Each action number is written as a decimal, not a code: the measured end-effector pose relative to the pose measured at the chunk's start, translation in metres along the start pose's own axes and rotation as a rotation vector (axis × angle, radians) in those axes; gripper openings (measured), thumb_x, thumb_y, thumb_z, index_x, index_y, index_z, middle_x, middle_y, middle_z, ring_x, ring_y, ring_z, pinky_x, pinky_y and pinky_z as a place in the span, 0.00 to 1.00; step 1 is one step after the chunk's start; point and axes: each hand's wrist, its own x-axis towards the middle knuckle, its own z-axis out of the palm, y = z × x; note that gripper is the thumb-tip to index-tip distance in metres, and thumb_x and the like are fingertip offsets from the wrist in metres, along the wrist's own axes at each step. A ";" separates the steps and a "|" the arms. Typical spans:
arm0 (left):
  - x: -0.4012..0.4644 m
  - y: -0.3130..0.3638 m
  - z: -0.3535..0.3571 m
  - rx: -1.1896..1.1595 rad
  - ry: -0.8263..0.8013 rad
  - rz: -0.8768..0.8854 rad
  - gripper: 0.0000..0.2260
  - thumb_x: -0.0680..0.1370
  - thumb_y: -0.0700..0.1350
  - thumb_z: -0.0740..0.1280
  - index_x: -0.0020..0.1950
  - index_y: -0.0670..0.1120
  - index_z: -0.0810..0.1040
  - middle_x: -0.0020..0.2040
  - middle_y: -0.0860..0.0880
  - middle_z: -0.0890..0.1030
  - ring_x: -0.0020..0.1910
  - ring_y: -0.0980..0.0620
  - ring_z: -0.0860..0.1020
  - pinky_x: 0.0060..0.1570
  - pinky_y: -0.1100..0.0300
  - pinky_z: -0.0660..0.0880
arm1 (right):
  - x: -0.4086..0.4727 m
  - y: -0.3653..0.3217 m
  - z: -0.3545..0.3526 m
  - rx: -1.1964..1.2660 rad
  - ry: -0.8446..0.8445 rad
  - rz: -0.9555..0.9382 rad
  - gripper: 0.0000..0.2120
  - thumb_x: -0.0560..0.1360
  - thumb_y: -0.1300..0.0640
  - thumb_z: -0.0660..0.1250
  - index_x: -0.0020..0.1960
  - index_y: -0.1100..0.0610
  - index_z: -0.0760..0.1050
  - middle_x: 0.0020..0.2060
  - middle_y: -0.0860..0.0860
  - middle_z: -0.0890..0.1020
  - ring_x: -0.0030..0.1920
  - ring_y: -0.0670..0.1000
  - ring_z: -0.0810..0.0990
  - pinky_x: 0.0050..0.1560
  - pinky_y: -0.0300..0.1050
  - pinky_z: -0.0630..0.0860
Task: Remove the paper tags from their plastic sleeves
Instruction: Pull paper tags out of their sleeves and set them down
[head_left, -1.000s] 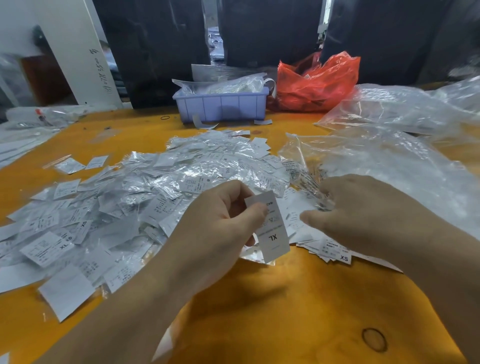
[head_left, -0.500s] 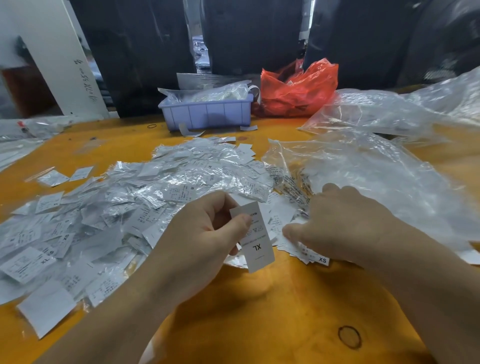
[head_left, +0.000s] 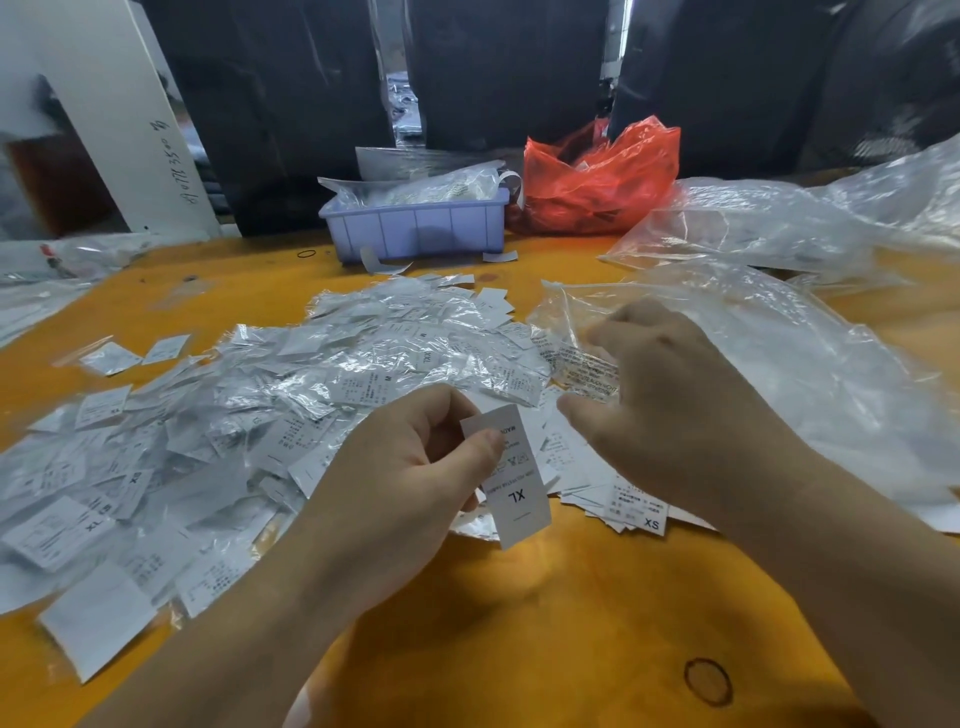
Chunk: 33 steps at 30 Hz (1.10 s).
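Note:
My left hand (head_left: 395, 483) pinches a bare white paper tag (head_left: 511, 478) marked XL between thumb and fingers, upright over the orange table (head_left: 519, 649). Left of it spreads a big pile of sleeved tags (head_left: 249, 415). My right hand (head_left: 675, 405) hovers at the mouth of a large clear bag (head_left: 779, 374), its fingers loosely spread and blurred. A printed clear sleeve (head_left: 587, 371) lies between its thumb and fingers; I cannot tell whether they touch it. Several bare tags (head_left: 636, 506), one marked XS, lie under that wrist.
A lilac plastic bin (head_left: 415, 228) with bagged items stands at the back, a red plastic bag (head_left: 597, 182) beside it. More clear bags (head_left: 779, 218) cover the right side. A white board (head_left: 119, 114) leans at the back left. Loose sleeved tags (head_left: 111, 358) lie far left.
My right hand has lifted off the tag pile and moved up toward the clear bag, its fingers uncurling. My left hand keeps hold of the XL tag.

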 end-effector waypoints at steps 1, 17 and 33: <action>0.000 0.000 -0.001 0.012 0.009 0.001 0.08 0.79 0.47 0.67 0.40 0.49 0.78 0.29 0.57 0.81 0.27 0.61 0.75 0.29 0.72 0.69 | -0.001 -0.003 0.000 0.086 0.095 -0.063 0.16 0.75 0.54 0.69 0.59 0.60 0.77 0.54 0.50 0.76 0.54 0.50 0.73 0.57 0.45 0.72; 0.000 0.003 -0.004 0.025 0.060 0.039 0.06 0.78 0.47 0.67 0.45 0.58 0.75 0.33 0.45 0.78 0.30 0.54 0.73 0.30 0.56 0.72 | 0.000 -0.014 0.005 1.469 -0.212 0.257 0.26 0.55 0.67 0.74 0.53 0.59 0.79 0.44 0.56 0.78 0.36 0.51 0.81 0.37 0.42 0.79; -0.002 0.012 -0.006 -0.095 -0.024 0.043 0.08 0.74 0.52 0.65 0.41 0.50 0.81 0.31 0.54 0.77 0.29 0.60 0.72 0.31 0.70 0.69 | -0.006 -0.017 0.010 1.327 -0.213 0.160 0.27 0.49 0.56 0.80 0.48 0.52 0.83 0.40 0.53 0.76 0.34 0.49 0.76 0.36 0.41 0.76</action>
